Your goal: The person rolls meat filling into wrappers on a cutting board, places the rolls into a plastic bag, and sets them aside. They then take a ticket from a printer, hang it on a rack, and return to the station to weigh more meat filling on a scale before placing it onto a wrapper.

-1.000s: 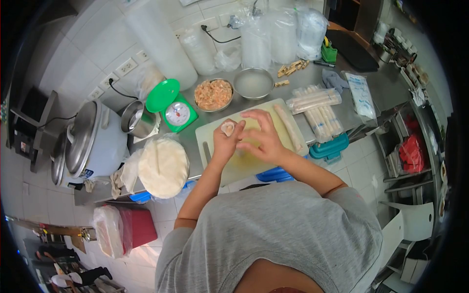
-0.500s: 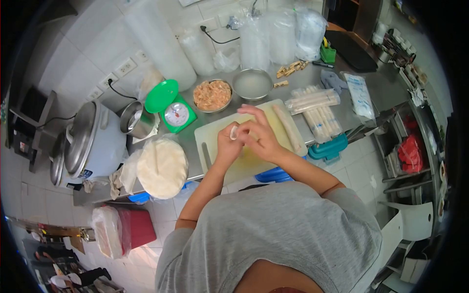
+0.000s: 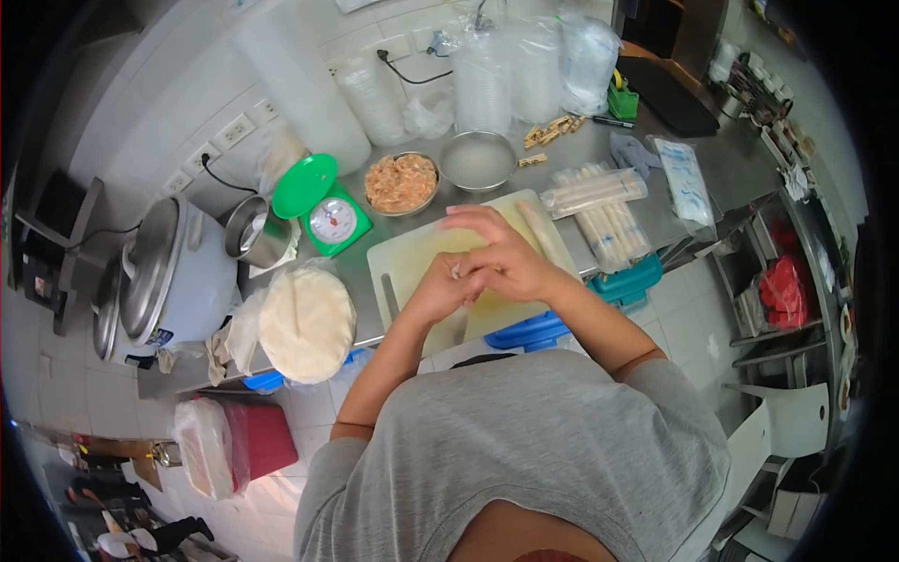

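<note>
My left hand [image 3: 444, 292] is closed in a fist above the cutting board [image 3: 393, 258]. A small white piece [image 3: 456, 270] shows at the top of that fist; its kind and the rest of it are hidden. Against the fist, the thumb and forefinger of my right hand [image 3: 513, 258] press together, while its other fingers reach out over the board. Whatever they pinch is covered. A long pale roll [image 3: 546, 232] lies along the board's right side. Beyond the board are a bowl of pinkish minced filling [image 3: 401, 182] and a metal bowl [image 3: 478, 161].
Left of the board lies a stack of round pale wrappers [image 3: 307, 326], with a green scale [image 3: 334, 220] and large pot [image 3: 169, 272] behind. Bagged rolls [image 3: 609, 225] sit to the right. Plastic containers [image 3: 482, 84] line the wall. A red bin [image 3: 267, 437] stands on the floor.
My right hand has come down closer onto my left fist, and its thumb and forefinger have closed in. Less of the white piece shows now. The camera view has shifted slightly.
</note>
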